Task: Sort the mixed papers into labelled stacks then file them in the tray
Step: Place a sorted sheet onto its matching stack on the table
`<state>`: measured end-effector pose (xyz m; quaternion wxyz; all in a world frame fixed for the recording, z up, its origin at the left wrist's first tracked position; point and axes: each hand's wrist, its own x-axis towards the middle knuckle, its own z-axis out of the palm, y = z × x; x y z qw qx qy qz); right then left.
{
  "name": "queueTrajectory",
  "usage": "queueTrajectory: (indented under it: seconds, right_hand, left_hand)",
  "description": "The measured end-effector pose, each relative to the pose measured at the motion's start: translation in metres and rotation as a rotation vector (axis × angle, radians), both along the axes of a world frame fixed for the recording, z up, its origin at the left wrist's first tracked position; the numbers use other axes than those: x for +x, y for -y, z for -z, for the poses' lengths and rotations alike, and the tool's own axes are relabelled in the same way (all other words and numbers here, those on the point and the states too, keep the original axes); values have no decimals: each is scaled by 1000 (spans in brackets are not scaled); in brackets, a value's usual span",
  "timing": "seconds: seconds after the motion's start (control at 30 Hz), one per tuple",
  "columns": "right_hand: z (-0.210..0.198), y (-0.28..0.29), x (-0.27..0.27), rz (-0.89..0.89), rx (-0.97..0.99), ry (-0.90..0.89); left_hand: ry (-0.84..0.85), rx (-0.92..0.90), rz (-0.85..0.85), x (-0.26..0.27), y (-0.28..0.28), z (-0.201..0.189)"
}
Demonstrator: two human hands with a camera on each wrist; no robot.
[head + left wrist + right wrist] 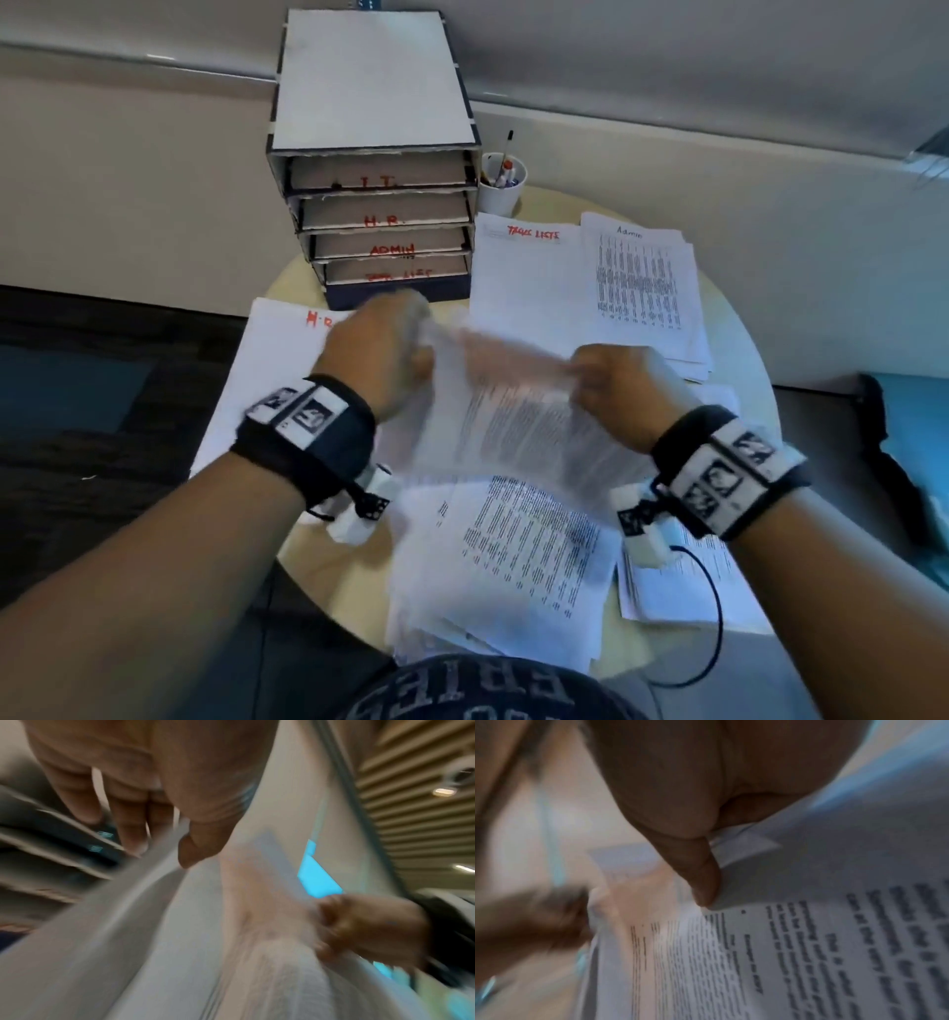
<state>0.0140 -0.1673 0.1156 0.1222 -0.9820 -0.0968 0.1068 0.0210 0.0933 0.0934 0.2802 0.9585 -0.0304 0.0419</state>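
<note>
Both forearms reach out over the round bench (pixel 739 329), knuckles up. The left hand (pixel 375 349) pinches the far left corner of a printed sheet (pixel 518 411); the right hand (pixel 621 385) grips its far right corner, thumb (pixel 703 882) pressed on the paper. The sheet is blurred, raised above the loose pile (pixel 518 560) at the near edge, its long axis running from the hands back toward the person. The labelled tray (pixel 380 205) stands at the far edge.
</note>
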Motion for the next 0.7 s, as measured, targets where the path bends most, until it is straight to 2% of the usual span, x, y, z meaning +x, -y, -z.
queueTrajectory:
  seconds: [0.03, 0.1, 0.17, 0.2, 0.23, 0.37, 0.5, 0.6, 0.7]
  right_hand:
    - [2, 15, 1, 124, 178, -38]
    - [5, 35, 1, 324, 560, -40]
    - [4, 35, -5, 396, 820, 15]
    - [3, 30, -8, 408, 893, 35]
    - [4, 24, -11, 407, 942, 66]
    - [6, -1, -19, 433, 1083, 263]
    - [23, -16, -25, 505, 1263, 293]
    - [40, -17, -32, 551, 1277, 249]
    - [50, -16, -40, 560, 1183, 201]
  left_hand:
    - [0, -136, -172, 3, -15, 7]
    - [-184, -491, -382, -1, -31, 21]
    - [-433, -874, -320, -14, -17, 29]
    - [-467, -974, -230, -18, -6, 30]
    - [-424, -1014, -177, -18, 6, 27]
    - [-119, -1111, -162, -10, 26, 13]
    - [111, -881, -121, -23, 25, 16]
    - [152, -858, -69, -35, 24, 26]
    - [89, -877, -112, -38, 23, 42]
